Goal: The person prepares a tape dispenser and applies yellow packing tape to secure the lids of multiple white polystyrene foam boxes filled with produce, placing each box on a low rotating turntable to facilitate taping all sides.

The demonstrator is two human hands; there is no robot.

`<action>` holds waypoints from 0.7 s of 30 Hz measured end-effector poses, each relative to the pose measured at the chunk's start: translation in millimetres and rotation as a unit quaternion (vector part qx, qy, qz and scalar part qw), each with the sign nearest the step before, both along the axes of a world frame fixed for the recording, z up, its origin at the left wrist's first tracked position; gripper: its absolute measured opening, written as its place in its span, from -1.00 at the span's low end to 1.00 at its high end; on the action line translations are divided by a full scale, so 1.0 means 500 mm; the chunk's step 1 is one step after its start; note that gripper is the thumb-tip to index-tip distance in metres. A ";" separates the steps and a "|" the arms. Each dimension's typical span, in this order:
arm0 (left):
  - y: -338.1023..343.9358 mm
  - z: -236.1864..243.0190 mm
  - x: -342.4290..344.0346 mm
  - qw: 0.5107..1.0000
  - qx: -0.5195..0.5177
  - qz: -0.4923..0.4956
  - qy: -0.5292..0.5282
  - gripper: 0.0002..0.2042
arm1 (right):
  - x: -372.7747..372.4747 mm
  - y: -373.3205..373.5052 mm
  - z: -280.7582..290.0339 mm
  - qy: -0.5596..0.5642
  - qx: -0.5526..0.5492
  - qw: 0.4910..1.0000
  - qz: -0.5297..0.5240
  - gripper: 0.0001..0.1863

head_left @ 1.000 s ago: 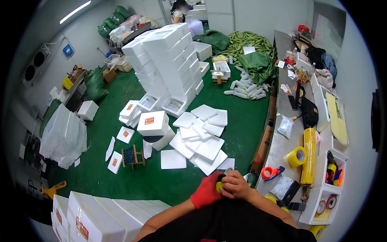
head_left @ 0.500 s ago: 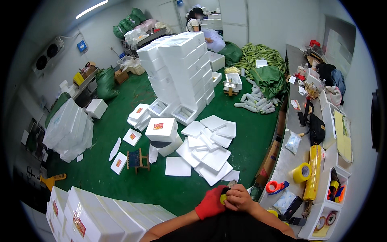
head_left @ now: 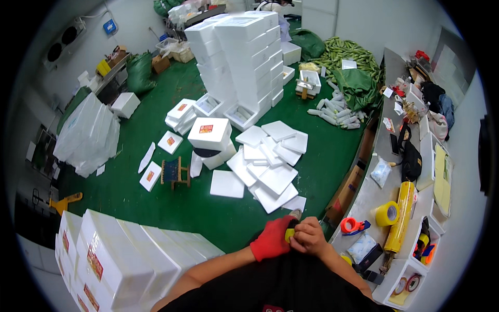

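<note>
My left hand [head_left: 270, 240], in a red glove, is closed around a small yellow-and-black object [head_left: 289, 234] at the lower middle, held in front of my dark clothing. My bare right hand [head_left: 310, 237] presses against the same object with curled fingers, close beside the glove. I cannot make out exactly what the object is; my fingers hide much of it. To the right lie rolls of yellow tape [head_left: 386, 213] and an orange-and-blue tape dispenser [head_left: 352, 225] on a metal bench [head_left: 364, 203].
Stacked labelled foam boxes [head_left: 117, 260] stand at lower left. Ahead are scattered lids [head_left: 275, 177], a small stool [head_left: 171, 171] and a tall box stack [head_left: 244, 62]. Green vegetables [head_left: 348, 49] pile at the back, where a co-worker [head_left: 267, 6] is partly visible. A yellow pallet jack [head_left: 65, 203] stands left.
The view has shifted, so the room first moved right, then up in the picture. The co-worker is now mostly cut off. My hands remain together on the object with slight finger movement.
</note>
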State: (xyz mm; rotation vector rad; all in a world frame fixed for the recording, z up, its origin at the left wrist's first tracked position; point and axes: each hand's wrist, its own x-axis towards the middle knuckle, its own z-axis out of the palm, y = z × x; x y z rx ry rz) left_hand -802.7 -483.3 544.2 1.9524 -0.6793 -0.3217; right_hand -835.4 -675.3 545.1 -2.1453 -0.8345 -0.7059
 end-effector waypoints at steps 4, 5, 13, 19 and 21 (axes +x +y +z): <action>-0.002 0.013 -0.001 1.000 -0.005 -0.006 0.010 -0.43 | -0.013 -0.006 0.000 0.032 0.004 0.999 -0.008 -0.73; -0.002 0.000 -0.001 1.000 0.010 -0.007 -0.019 -0.41 | -0.008 -0.013 -0.003 0.046 0.017 0.999 0.019 -0.71; -0.016 0.046 -0.006 1.000 0.016 -0.010 -0.006 -0.32 | 0.007 -0.099 0.081 0.392 0.064 0.912 0.106 -0.56; -0.016 0.050 -0.015 0.999 0.040 -0.027 -0.024 -0.32 | 0.033 -0.112 0.101 0.326 -0.041 0.931 0.158 -0.70; -0.014 0.055 -0.016 0.999 0.035 -0.021 -0.021 -0.35 | 0.045 -0.101 0.114 0.333 -0.069 0.926 0.166 -0.72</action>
